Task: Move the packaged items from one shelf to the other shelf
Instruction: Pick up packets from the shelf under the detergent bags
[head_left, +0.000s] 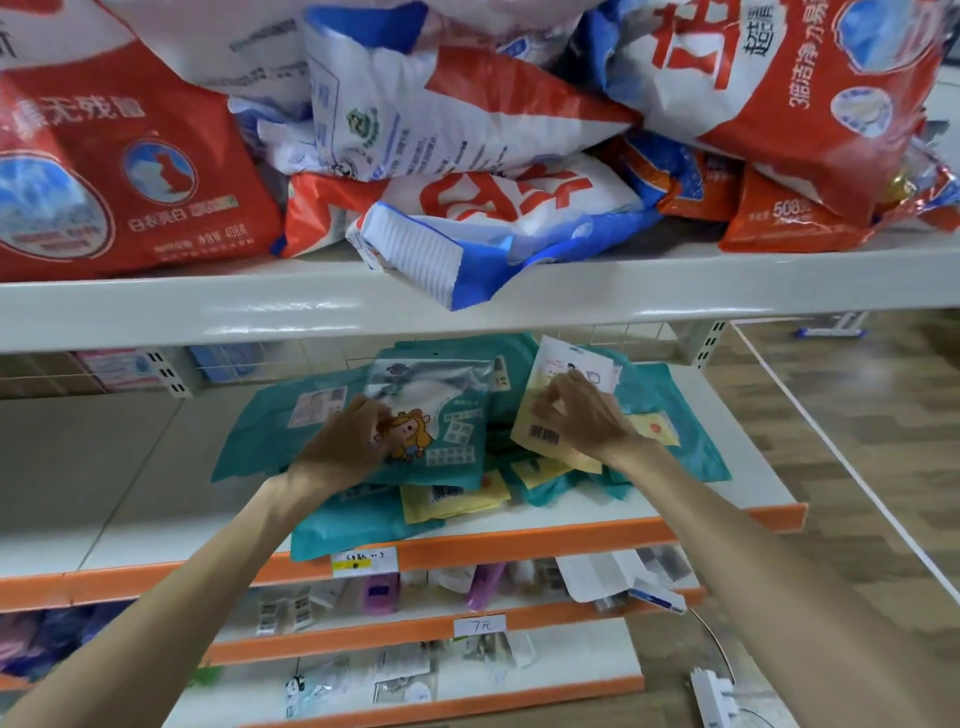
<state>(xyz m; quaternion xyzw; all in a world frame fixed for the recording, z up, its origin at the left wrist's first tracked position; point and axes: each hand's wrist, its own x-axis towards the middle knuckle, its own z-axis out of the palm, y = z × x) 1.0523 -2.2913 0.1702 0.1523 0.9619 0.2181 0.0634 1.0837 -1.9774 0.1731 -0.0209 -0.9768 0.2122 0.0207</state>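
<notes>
A heap of flat teal and yellow packets lies on the middle shelf (737, 415), a white board with an orange front edge. My left hand (345, 441) grips the teal packet with a cartoon child (441, 415) at its left edge, on top of the heap. My right hand (576, 415) pinches a pale yellow and white packet with a barcode (545, 410), tilted up off the pile. More teal packets (358, 525) and a yellow one (452, 499) lie underneath, near the front edge.
The shelf above (208, 312) carries big red, white and blue detergent bags (130, 171); one bag (447, 249) hangs over its edge. The middle shelf's left part (104, 467) is bare. Lower shelves (415, 631) hold small packaged goods. Wooden floor lies to the right.
</notes>
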